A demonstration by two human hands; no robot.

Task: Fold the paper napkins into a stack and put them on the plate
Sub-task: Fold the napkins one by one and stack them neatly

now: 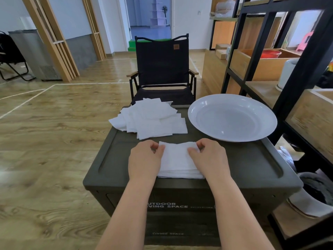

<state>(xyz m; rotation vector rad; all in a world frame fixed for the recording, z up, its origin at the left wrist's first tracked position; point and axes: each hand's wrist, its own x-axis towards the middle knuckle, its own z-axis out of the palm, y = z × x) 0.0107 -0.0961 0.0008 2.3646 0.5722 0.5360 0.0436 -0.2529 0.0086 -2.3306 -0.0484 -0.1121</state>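
Note:
A small stack of folded white napkins [177, 160] lies at the near middle of the dark box lid [243, 163]. My left hand [145, 159] pinches the top napkin at its far left corner, and my right hand [210, 158] pinches its far right corner. Both hands cover the stack's side edges. Beyond it lies a loose spread of unfolded white napkins [151, 120]. A large white plate [232, 117] with nothing on it sits at the lid's far right.
A black folding chair [162, 69] stands just behind the box. A black metal shelf unit [295, 69] with wooden crates rises close on the right, next to the plate. Wooden floor lies to the left.

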